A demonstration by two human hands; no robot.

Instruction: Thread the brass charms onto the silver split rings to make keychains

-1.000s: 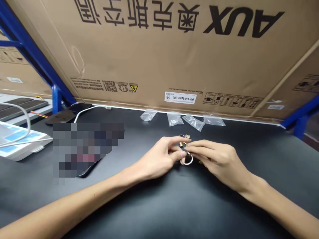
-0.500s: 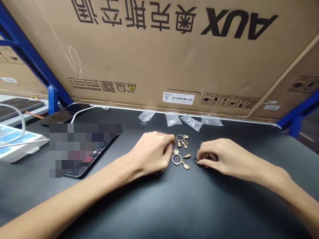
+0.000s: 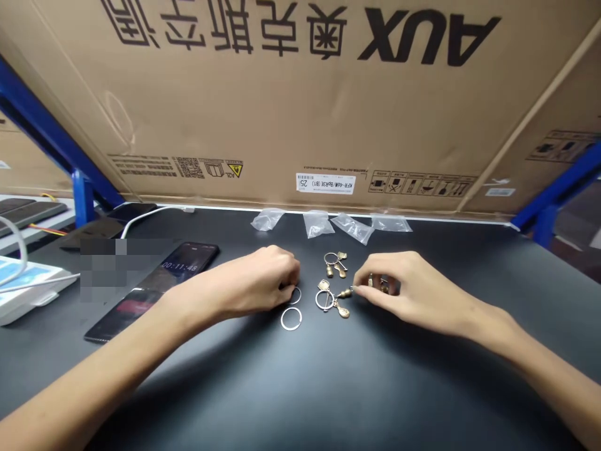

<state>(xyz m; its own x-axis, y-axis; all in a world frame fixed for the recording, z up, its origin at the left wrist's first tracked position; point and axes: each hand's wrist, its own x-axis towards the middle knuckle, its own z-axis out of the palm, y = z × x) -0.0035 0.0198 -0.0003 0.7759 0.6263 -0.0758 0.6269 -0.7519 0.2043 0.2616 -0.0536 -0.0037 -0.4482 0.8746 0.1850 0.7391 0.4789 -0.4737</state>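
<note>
My left hand (image 3: 275, 279) is closed, its thumb and fingertips pinched at the edge of a bare key ring (image 3: 295, 295). Just below it lies a second plain key ring (image 3: 291, 319). In the middle, a key ring with bronze charms (image 3: 323, 300) rests on the table. My right hand (image 3: 404, 285) has its thumb and forefinger closed at the tip of that ring's gourd-like bronze charm (image 3: 345, 293). Behind it sits another charm key ring (image 3: 331, 258). More bronze charms (image 3: 384, 285) are partly hidden under my right hand.
Several clear plastic bags (image 3: 319, 223) lie along the back of the black table (image 3: 300, 394). A phone (image 3: 188, 258) showing a timer is on the left, near a white cable (image 3: 141, 216) and a white-blue box (image 3: 28, 285). A large cardboard box (image 3: 300, 113) stands behind.
My left hand has shifted left, uncovering two bare rings. My right hand has moved left to the gourd-like charm. The camera view has shifted slightly, and the phone screen now shows.
</note>
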